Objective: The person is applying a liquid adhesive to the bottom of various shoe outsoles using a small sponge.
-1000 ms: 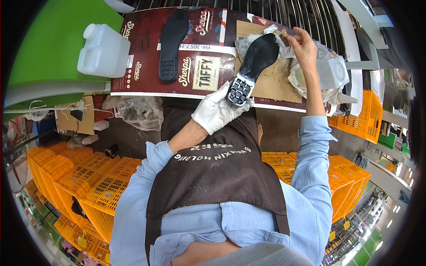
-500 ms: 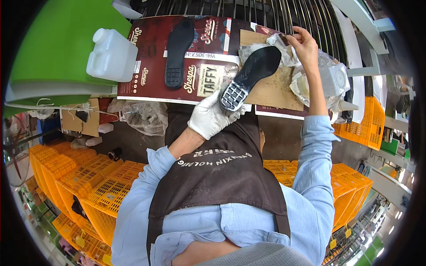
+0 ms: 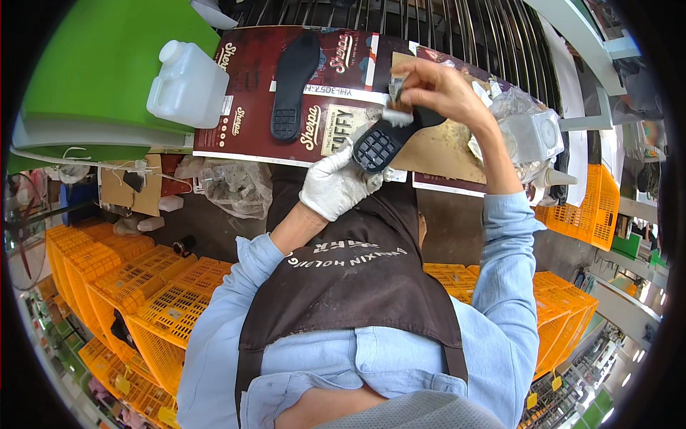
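A black shoe sole [image 3: 376,148] with a gridded heel hollow lies in my left hand [image 3: 334,184], which wears a white glove. Its heel end points toward me, and its forepart runs up to the right, partly hidden. Over the middle of that sole is my bare right hand [image 3: 444,93], its fingers closed on a small flat brush [image 3: 397,114] with pale bristles, blurred by motion. The bristles appear to be at the sole's surface. To the left, a second black sole [image 3: 295,86] rests on the printed cardboard [image 3: 243,146], gridded heel nearest me.
A white plastic jug [image 3: 187,89] stands at the left of the cardboard. Crumpled plastic, a translucent container [image 3: 532,134] and a nozzle-tipped bottle [image 3: 556,177] are at the right. Metal rollers [image 3: 457,32] lie beyond. Orange crates [image 3: 175,307] are stacked on both sides below.
My right hand has come from the plastic at the far right to over the held sole, bringing the brush. The heel grid, whitish with shine before, looks dark now. My left hand stays almost in place.
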`<state>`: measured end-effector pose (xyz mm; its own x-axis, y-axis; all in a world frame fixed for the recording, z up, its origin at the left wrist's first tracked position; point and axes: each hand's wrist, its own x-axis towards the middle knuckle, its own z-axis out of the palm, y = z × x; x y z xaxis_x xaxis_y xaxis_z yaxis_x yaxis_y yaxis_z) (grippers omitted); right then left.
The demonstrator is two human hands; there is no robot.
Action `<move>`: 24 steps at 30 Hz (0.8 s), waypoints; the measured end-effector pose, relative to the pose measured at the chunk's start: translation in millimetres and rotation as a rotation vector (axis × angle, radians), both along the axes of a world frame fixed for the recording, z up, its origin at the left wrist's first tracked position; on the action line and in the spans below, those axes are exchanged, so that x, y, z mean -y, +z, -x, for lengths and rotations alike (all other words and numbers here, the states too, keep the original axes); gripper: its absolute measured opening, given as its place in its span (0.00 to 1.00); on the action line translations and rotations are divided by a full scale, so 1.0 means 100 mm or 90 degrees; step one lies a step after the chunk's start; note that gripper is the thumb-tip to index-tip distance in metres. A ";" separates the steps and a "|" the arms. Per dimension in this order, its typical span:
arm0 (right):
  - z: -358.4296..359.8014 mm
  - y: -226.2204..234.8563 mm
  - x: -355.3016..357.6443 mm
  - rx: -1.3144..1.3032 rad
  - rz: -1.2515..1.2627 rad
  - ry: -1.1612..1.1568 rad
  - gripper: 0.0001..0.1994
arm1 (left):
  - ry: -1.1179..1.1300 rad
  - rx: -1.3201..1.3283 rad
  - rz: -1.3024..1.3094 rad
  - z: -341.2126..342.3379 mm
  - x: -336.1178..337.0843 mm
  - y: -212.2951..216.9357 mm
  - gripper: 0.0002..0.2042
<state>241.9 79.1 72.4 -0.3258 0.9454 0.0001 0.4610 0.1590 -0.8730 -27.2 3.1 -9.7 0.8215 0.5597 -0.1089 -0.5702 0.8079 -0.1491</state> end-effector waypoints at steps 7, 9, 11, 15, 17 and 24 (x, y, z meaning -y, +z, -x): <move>-0.03 -0.04 -0.07 -0.137 0.038 0.006 0.19 | 0.023 -0.031 -0.024 0.02 0.03 0.08 0.23; -0.08 -0.09 -0.01 0.048 -0.083 -0.063 0.20 | 0.003 -0.008 -0.022 0.02 0.02 0.08 0.23; -0.12 -0.14 0.04 0.119 -0.224 -0.205 0.20 | 0.008 -0.011 0.004 0.02 0.02 0.05 0.23; -0.24 -0.11 0.29 0.251 -0.344 -0.393 0.20 | 0.007 -0.003 0.032 0.05 0.01 -0.01 0.24; -0.20 -0.12 0.57 0.201 -0.432 -0.271 0.20 | 0.024 -0.016 0.011 0.04 -0.01 -0.03 0.25; -0.03 -0.11 1.30 -0.165 -0.114 -0.334 0.24 | 0.016 -0.009 0.021 0.10 -0.07 0.07 0.24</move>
